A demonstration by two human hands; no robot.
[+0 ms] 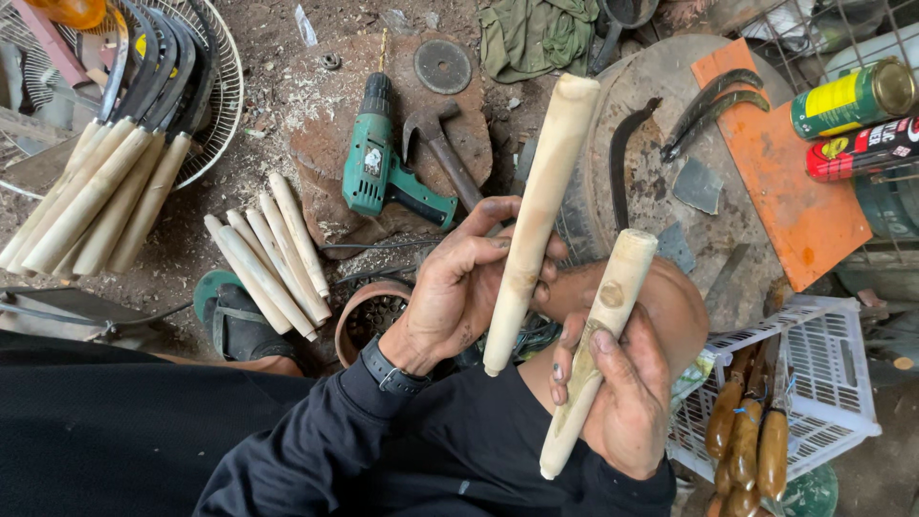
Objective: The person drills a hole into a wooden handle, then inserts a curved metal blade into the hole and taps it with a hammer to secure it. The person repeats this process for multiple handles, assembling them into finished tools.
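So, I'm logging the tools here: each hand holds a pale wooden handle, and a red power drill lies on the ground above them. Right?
Not quite: the power drill is green, not red, as the head view shows. The rest stands: the left hand and the right hand each hold a pale wooden handle, and the drill lies on the ground above them.

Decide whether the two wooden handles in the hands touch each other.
Apart. The head view shows a gap between the left handle and right handle.

2 held handles (539, 222), 1 drill (380, 158), 1 hammer (438, 144).
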